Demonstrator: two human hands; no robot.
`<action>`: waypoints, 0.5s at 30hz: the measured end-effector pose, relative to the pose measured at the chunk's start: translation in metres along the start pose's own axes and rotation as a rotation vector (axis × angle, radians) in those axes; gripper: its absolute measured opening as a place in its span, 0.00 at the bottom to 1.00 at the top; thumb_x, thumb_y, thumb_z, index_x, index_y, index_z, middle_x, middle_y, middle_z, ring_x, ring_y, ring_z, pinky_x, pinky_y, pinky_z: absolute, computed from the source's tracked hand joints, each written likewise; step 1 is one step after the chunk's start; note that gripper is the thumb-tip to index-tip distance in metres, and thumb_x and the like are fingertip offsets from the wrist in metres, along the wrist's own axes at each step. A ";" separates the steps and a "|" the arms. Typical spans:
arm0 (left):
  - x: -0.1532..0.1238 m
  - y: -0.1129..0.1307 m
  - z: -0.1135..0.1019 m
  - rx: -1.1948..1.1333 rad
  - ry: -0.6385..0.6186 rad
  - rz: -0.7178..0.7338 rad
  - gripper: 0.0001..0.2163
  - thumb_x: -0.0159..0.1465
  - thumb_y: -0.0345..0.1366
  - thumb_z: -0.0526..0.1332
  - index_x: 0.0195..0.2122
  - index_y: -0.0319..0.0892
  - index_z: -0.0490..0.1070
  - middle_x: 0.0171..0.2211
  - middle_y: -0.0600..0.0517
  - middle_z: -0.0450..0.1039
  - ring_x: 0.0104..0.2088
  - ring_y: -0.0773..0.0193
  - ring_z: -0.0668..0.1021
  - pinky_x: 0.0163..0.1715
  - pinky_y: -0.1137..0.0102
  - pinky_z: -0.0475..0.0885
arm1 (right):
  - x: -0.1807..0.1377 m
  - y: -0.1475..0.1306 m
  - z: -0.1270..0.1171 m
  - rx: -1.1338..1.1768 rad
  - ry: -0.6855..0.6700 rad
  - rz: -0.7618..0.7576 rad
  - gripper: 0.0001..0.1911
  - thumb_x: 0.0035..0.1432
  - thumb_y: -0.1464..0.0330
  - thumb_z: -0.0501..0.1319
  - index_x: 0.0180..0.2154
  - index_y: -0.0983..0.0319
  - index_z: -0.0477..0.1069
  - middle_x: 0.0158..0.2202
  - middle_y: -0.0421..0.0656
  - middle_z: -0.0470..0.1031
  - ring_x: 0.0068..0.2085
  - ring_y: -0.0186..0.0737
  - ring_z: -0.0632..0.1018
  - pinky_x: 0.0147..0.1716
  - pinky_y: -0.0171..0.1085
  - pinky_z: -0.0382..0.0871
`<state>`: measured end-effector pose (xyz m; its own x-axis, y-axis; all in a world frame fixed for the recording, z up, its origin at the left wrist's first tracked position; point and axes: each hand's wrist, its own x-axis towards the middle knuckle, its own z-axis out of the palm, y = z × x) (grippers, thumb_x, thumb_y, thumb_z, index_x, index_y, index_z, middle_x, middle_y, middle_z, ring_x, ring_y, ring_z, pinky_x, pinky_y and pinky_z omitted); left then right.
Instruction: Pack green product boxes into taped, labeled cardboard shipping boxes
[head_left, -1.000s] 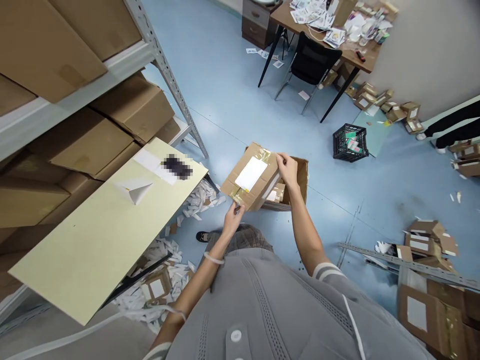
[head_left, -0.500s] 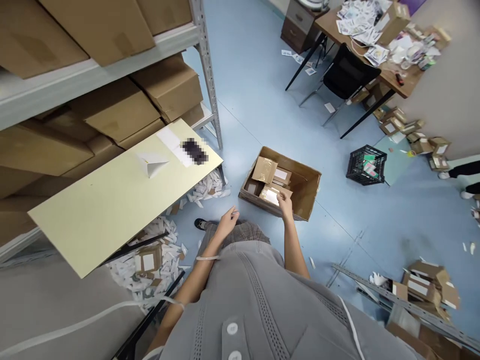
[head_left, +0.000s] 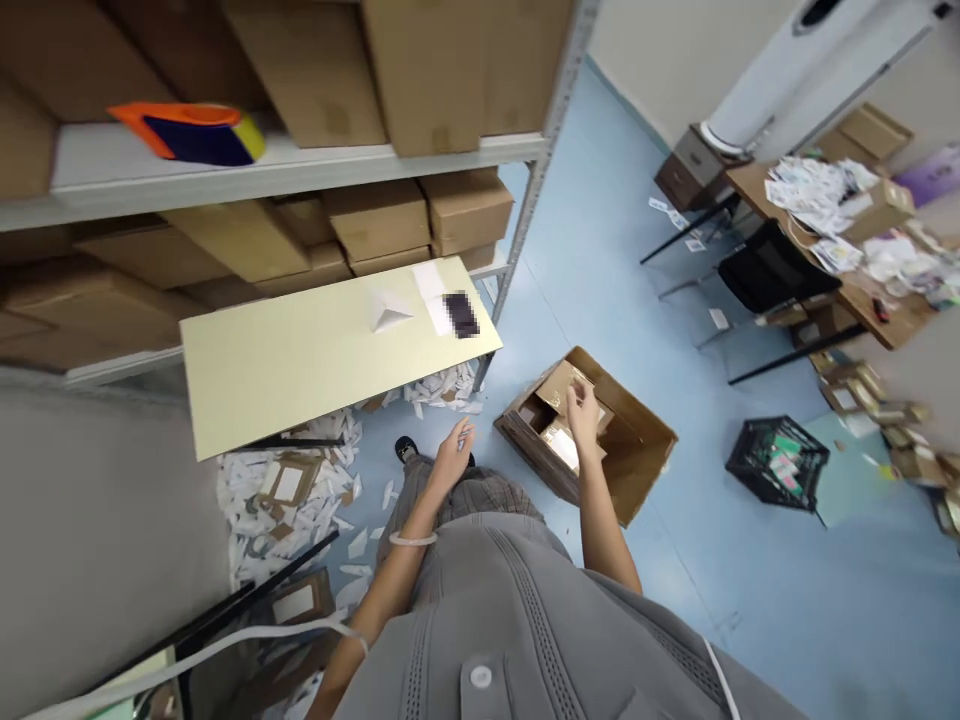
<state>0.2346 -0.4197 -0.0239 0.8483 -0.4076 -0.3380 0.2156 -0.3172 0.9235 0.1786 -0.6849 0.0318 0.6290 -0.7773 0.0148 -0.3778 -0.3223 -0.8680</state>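
An open cardboard carton (head_left: 637,440) stands on the blue floor in front of me, with several small taped parcels (head_left: 559,385) inside. My right hand (head_left: 583,410) hangs over the carton with loosely curled fingers and nothing visible in it. My left hand (head_left: 454,455) is held above my knee, left of the carton; its fingers pinch together near a small pale thing that I cannot make out.
A pale yellow table (head_left: 322,350) with a folded white paper (head_left: 390,313) stands at left, before metal shelves (head_left: 300,165) full of cardboard boxes. Paper scraps (head_left: 292,495) litter the floor under it. A black crate (head_left: 776,462), a chair (head_left: 765,275) and a cluttered desk (head_left: 862,250) are at right.
A second ago both hands held a labelled parcel above the carton. It now lies inside the carton and my right hand has lifted off it. The view swung to the left.
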 end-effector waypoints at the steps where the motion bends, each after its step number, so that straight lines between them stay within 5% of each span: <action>1: -0.004 -0.002 -0.006 -0.026 0.047 0.003 0.24 0.66 0.46 0.55 0.61 0.40 0.65 0.54 0.39 0.74 0.54 0.55 0.77 0.56 0.58 0.69 | -0.003 -0.005 0.018 0.012 -0.083 -0.034 0.27 0.61 0.55 0.53 0.55 0.65 0.68 0.55 0.56 0.73 0.54 0.50 0.74 0.55 0.51 0.65; 7: -0.031 -0.001 -0.060 -0.134 0.354 -0.006 0.29 0.68 0.55 0.49 0.64 0.44 0.61 0.60 0.41 0.69 0.60 0.53 0.72 0.62 0.56 0.62 | -0.027 -0.048 0.105 0.079 -0.471 -0.211 0.29 0.63 0.53 0.52 0.57 0.64 0.66 0.55 0.56 0.72 0.55 0.50 0.74 0.53 0.49 0.68; 15: -0.098 0.009 -0.151 -0.273 0.831 0.074 0.33 0.67 0.59 0.44 0.66 0.43 0.57 0.63 0.41 0.64 0.62 0.53 0.69 0.64 0.55 0.60 | -0.042 -0.113 0.115 0.112 -0.490 -0.364 0.31 0.62 0.50 0.51 0.57 0.64 0.67 0.54 0.56 0.74 0.54 0.48 0.75 0.53 0.47 0.67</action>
<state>0.2264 -0.2536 0.0445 0.9194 0.3702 -0.1327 0.1645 -0.0554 0.9848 0.2727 -0.5539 0.0718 0.9530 -0.2811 0.1130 -0.0235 -0.4403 -0.8975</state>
